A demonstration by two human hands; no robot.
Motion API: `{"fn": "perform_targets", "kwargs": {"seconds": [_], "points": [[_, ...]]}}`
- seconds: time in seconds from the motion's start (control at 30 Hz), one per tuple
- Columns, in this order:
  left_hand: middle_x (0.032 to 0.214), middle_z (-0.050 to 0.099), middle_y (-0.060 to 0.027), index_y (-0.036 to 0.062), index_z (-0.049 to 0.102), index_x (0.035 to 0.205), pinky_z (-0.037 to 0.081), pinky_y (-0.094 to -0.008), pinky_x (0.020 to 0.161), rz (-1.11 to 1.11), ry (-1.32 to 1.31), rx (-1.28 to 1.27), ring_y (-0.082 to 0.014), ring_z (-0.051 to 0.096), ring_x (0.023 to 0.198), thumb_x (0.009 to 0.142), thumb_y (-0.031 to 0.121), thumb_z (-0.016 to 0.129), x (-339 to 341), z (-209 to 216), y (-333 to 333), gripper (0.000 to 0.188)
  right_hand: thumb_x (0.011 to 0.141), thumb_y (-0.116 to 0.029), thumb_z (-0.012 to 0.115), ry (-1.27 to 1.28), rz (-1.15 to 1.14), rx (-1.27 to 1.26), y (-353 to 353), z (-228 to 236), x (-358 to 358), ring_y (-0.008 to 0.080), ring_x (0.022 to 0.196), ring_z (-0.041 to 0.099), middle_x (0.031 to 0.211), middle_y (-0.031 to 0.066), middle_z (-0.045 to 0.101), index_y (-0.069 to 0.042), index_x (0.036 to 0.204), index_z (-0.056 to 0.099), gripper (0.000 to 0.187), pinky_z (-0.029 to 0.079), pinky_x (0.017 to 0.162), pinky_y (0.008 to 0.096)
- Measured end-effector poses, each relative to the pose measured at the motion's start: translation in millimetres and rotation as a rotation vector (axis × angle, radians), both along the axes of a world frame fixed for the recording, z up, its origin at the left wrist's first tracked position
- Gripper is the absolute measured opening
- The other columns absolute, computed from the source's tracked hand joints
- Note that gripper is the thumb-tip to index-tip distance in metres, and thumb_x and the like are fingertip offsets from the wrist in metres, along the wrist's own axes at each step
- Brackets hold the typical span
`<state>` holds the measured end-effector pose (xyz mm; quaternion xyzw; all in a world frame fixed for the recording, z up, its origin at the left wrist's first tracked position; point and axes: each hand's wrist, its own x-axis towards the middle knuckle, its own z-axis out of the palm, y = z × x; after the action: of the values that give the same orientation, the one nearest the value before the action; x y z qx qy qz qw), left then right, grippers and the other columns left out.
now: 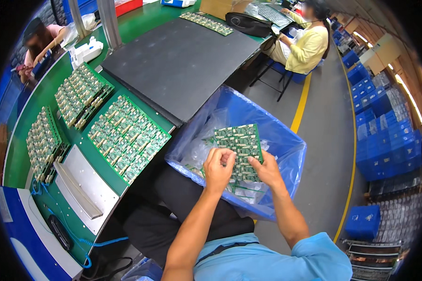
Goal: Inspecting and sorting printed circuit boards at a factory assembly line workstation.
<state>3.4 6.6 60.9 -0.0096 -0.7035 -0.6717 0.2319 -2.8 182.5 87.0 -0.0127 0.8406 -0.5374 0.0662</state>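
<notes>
Over a blue bin (286, 133) lined with clear plastic, a green circuit board panel (239, 136) is held up, tilted toward me. My right hand (268, 172) grips its right edge, thumb on the face. Against the panel's left side, my left hand (218, 169) is closed with its fingertips pinched together; what is between them is hidden. Under the hands, clear plastic bags and more green board pieces lie in the bin.
To the left, a green workbench (103, 168) bears a flat board panel (129, 138), stacks of panels (82, 93), a black mat (178, 61) and a white plate with a metal bar (79, 192). A person in yellow (309, 47) sits beyond; blue crates (389, 150) line the right.
</notes>
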Motion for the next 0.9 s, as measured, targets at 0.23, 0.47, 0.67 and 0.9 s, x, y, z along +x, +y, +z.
{"fn": "perform_targets", "kwargs": {"seconds": [0.23, 0.47, 0.67, 0.9], "points": [[0.08, 0.06, -0.0054, 0.0, 0.067, 0.093, 0.045, -0.0262, 0.058, 0.024, -0.076, 0.013, -0.0114, 0.055, 0.063, 0.086, 0.001, 0.066, -4.8, -6.8, -4.1, 0.007, 0.093, -0.01, 0.062, -0.07, 0.034, -0.029, -9.7, 25.7, 5.5, 0.0117, 0.094, 0.063, 0.105, 0.0066, 0.07, 0.001, 0.116, 0.063, 0.026, 0.05, 0.086, 0.0297], [0.08, 0.059, -0.006, 0.0021, 0.068, 0.095, 0.044, -0.0289, 0.056, 0.012, -0.031, -0.031, -0.0147, 0.054, 0.061, 0.087, 0.001, 0.064, -2.1, -8.2, -3.0, 0.009, 0.091, -0.011, 0.065, -0.099, 0.046, -0.089, -7.8, 22.0, 4.7, 0.0108, 0.094, 0.061, 0.105, 0.0052, 0.069, 0.0, 0.114, 0.066, 0.026, 0.05, 0.084, 0.0301], [0.084, 0.061, -0.0063, 0.0023, 0.067, 0.097, 0.045, -0.0288, 0.059, 0.129, -0.02, 0.02, -0.0142, 0.055, 0.064, 0.089, 0.002, 0.062, 1.7, -15.7, -12.1, 0.01, 0.091, -0.011, 0.065, -0.122, 0.036, -0.161, -1.6, 14.6, 4.5, 0.0118, 0.096, 0.061, 0.108, 0.005, 0.068, 0.0, 0.116, 0.065, 0.028, 0.05, 0.087, 0.0303], [0.102, 0.058, -0.0115, -0.0024, 0.058, 0.111, 0.048, -0.0304, 0.077, 0.32, -0.105, 0.029, -0.0201, 0.059, 0.088, 0.091, 0.002, 0.056, 9.5, -54.1, -22.6, 0.02, 0.093, -0.011, 0.063, -0.14, 0.035, -0.2, -2.6, 14.6, 2.2, 0.0121, 0.098, 0.061, 0.109, 0.0052, 0.069, 0.001, 0.118, 0.064, 0.028, 0.049, 0.09, 0.0299]]}}
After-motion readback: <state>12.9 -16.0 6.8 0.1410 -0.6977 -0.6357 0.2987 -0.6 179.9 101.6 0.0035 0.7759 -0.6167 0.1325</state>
